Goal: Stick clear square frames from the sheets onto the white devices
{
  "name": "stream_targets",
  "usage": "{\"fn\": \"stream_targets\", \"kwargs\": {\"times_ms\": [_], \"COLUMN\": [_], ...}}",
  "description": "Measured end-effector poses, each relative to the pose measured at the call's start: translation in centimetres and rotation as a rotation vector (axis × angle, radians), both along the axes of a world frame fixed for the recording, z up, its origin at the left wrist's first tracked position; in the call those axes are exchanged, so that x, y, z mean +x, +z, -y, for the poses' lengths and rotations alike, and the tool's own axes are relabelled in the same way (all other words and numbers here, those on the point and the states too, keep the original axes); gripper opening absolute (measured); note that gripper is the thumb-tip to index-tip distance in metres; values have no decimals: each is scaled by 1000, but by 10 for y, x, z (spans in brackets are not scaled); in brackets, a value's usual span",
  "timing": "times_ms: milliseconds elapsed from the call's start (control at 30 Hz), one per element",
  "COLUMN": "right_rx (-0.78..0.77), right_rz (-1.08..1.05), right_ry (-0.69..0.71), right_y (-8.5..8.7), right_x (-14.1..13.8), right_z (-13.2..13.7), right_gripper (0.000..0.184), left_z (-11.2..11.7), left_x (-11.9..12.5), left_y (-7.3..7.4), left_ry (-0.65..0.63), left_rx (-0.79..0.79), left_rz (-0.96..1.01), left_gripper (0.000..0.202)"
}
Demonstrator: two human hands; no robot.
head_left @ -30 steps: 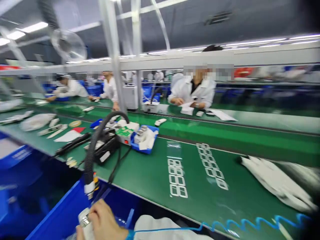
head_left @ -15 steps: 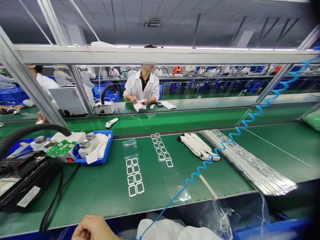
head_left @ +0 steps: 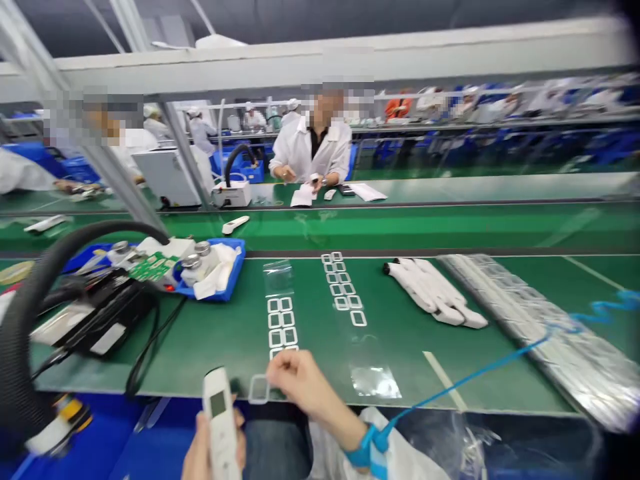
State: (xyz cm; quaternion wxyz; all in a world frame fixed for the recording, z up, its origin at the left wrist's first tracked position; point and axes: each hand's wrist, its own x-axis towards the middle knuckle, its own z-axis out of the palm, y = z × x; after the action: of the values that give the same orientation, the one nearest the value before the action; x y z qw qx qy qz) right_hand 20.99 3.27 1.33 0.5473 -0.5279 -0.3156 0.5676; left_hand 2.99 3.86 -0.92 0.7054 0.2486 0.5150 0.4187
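My left hand (head_left: 213, 453) at the bottom of the view grips a white handheld device (head_left: 220, 417) upright, its small grey screen facing me. My right hand (head_left: 303, 383) reaches over the near edge of the green bench (head_left: 165, 373). Its fingertips are at a small white-edged rectangular frame (head_left: 259, 389), which seems pinched between them. Beyond it, a clear sheet (head_left: 280, 320) carries more such frames in rows. A blue strap (head_left: 373, 440) circles my right wrist.
A blue tray (head_left: 235, 267) holds metal-capped bottles and white cloth beside a green circuit board (head_left: 153, 267) and a black machine (head_left: 107, 320). A thick black hose (head_left: 30, 300) curves at left. White parts (head_left: 435, 293) and foil strips (head_left: 545, 320) lie right. A co-worker (head_left: 310, 143) sits opposite.
My view has swung and levelled. The white device has risen into view in my left hand. My right hand has come forward onto the bench at the rectangular frame.
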Motion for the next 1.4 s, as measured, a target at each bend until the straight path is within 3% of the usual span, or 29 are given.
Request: {"fn": "stream_targets", "kwargs": {"times_ms": [200,367,700,933,1200,1267,1400], "right_rx": [-143,-173,-216,-27,74,183,567], "right_rz": [-196,-192,-142,56,327,474,863], "right_ry": [93,143,297,337,320,268,209], "right_y": [13,14,0,3,-3,-7,-16], "right_x": [21,14,-21,-38,-46,-47,-44], "right_z": [0,2,-3,-4,0,6,19], "right_gripper": [28,31,40,42,33,30,23], "left_z": [-1,15,40,37,38,37,35], "left_x": [28,16,-6,-11,-9,-8,-11], "left_y": [19,22,10,12,13,12,12], "left_ry": [-119,-155,-97,-130,-115,-102,-99], "left_rx": [75,31,-116,-121,-108,-98,-70], "left_rz": [38,10,72,93,75,83,82], "left_gripper": [54,58,59,61,60,57,55]}}
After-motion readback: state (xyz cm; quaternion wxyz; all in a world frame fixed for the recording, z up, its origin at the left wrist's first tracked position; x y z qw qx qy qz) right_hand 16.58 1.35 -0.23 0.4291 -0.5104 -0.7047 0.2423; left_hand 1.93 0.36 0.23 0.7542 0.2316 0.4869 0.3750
